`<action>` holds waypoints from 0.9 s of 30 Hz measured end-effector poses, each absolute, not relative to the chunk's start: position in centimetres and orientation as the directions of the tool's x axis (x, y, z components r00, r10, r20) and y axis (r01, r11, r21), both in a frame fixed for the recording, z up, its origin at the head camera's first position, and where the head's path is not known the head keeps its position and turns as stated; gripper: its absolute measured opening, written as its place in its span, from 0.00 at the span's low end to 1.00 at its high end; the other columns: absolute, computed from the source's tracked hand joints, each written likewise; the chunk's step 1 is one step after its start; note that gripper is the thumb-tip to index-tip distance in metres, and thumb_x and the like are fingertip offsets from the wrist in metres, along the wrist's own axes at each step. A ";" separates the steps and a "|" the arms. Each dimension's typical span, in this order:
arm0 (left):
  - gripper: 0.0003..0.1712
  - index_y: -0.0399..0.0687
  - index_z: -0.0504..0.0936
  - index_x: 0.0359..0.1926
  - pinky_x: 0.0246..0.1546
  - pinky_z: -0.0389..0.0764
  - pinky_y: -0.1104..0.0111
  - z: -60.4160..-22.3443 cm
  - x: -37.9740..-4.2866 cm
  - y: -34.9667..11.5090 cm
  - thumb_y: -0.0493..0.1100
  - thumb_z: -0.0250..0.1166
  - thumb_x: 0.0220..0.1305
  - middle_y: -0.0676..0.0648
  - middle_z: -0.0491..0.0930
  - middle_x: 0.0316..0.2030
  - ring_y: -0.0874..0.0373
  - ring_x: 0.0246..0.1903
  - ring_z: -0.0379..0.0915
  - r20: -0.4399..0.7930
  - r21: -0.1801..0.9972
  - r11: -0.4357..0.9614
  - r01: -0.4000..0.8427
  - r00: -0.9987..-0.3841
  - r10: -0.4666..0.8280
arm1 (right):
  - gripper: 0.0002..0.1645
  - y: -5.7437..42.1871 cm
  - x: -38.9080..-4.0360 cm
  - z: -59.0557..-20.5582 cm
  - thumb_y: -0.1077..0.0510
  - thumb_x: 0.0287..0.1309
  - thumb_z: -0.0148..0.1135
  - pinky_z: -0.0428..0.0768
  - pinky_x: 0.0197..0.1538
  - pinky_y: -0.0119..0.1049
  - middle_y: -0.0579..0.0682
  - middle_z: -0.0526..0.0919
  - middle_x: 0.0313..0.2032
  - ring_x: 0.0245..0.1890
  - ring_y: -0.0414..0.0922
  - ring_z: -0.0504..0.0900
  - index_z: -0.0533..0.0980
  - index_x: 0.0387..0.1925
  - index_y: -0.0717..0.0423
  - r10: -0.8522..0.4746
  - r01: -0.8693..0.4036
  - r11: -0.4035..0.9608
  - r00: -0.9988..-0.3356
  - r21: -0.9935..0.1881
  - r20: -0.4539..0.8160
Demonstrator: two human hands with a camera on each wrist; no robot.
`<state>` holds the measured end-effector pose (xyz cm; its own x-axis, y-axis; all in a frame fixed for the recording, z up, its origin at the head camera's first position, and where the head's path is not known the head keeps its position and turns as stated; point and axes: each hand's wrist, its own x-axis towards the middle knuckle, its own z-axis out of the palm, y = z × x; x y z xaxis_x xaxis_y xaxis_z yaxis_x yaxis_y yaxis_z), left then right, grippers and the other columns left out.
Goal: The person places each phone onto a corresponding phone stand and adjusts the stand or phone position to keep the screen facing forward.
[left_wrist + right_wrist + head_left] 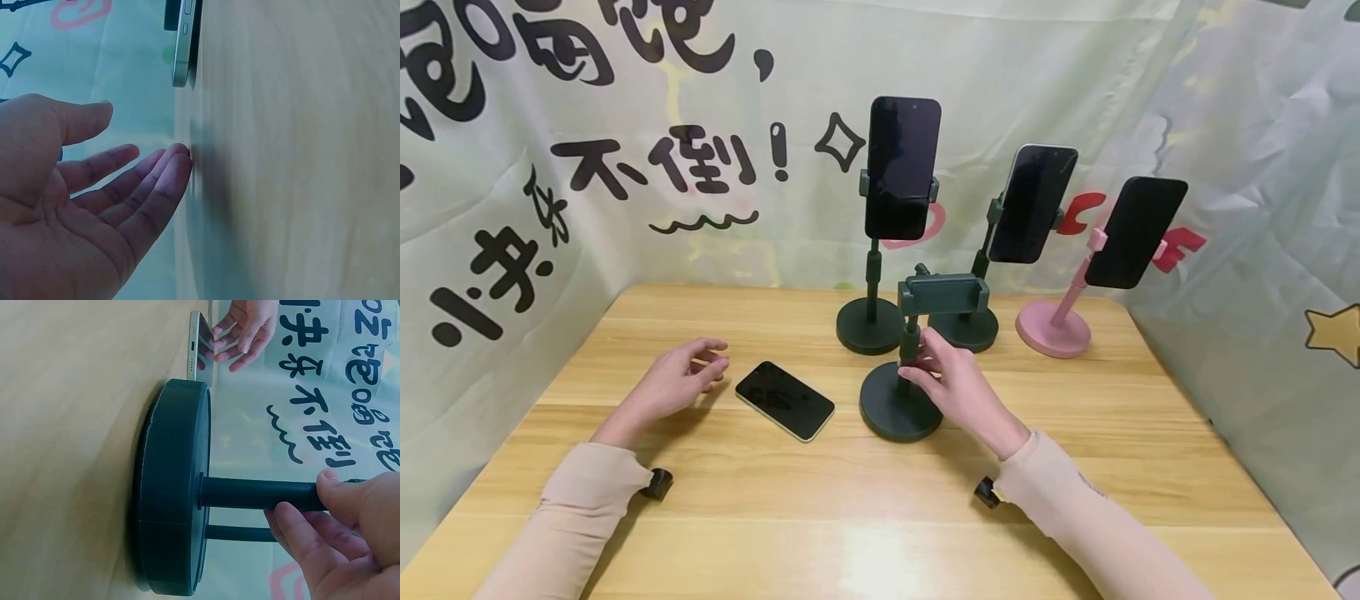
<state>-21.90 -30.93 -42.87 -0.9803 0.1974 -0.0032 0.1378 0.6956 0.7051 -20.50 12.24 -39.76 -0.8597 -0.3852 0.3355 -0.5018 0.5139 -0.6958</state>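
Observation:
In the head view my right hand point(951, 379) pinches the post of a dark green phone stand point(901, 404), whose clamp point(943, 294) holds no phone. The right wrist view shows thumb and fingers on either side of the post point(262, 494), above the round base point(172, 487). A phone point(785, 400) lies screen up on the table, left of that stand. Just left of the phone, my left hand point(681, 379) hovers low over the wood with relaxed, slightly bent fingers. Nothing is between those fingers in the left wrist view point(119, 194).
Behind stand two dark green stands point(871, 325) and a pink stand point(1054, 329). Each carries an upright phone: one at centre point(902, 167), one right of it point(1033, 204), one far right point(1137, 233). A printed cloth point(790, 258) hangs behind the wooden table point(760, 517).

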 end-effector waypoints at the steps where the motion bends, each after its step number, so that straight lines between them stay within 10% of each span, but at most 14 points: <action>1: 0.25 0.35 0.74 0.70 0.48 0.90 0.60 -42.9 -21.9 -30.9 0.48 0.57 0.85 0.33 0.84 0.58 0.42 0.52 0.89 -0.004 0.705 0.696 0.137 -0.980 0.197 | 0.20 12.3 -20.4 -39.8 0.64 0.66 0.73 0.90 0.55 0.51 0.56 0.89 0.46 0.49 0.54 0.94 0.74 0.54 0.55 -0.387 -0.503 0.513 -0.859 -0.695 0.336; 27: 0.24 0.34 0.78 0.66 0.50 0.90 0.56 -42.4 -21.5 -30.1 0.48 0.57 0.85 0.34 0.87 0.55 0.46 0.49 0.88 -0.013 0.682 0.714 0.157 -0.974 0.227 | 0.20 14.3 -18.5 -40.1 0.64 0.67 0.73 0.89 0.57 0.50 0.55 0.89 0.47 0.50 0.51 0.93 0.73 0.54 0.55 -0.396 -0.517 0.531 -0.852 -0.672 0.342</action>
